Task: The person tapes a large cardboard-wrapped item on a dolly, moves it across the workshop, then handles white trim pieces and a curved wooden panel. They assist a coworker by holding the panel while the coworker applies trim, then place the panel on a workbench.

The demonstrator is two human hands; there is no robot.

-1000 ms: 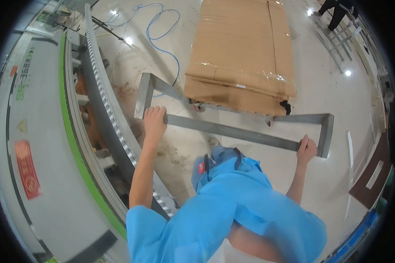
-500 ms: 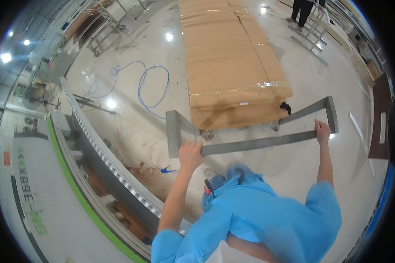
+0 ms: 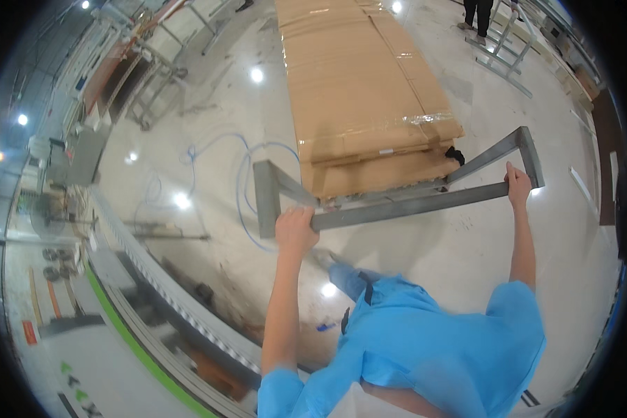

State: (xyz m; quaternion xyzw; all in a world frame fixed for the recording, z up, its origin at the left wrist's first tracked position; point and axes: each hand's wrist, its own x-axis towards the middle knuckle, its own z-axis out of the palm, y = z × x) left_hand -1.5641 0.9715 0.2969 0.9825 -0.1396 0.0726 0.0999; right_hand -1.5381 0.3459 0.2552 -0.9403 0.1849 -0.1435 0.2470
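Observation:
A grey metal frame [image 3: 411,205] with upright ends spans the space in front of me. Near its left end, my left hand [image 3: 297,228] is closed around the near bar. My right hand [image 3: 517,186] grips the same bar close to the right end. Beyond the frame lies a long stack wrapped in brown cardboard [image 3: 369,83], taped across its near end. The frame's far bar runs close to the stack's near edge; whether they touch, I cannot tell. A small black item [image 3: 455,155] hangs at the stack's near right corner.
On the left stands a long machine with a green-edged bed [image 3: 129,327]. A blue hose [image 3: 240,188] loops over the floor beside the stack. At the far right, a person [image 3: 476,17] stands by a metal stand [image 3: 503,59]. A brown panel [image 3: 604,160] leans at the right.
I have moved forward and the view has turned slightly. Both hands keep hold of the frame, which sits a little higher in the picture. The machine has dropped back to the lower left.

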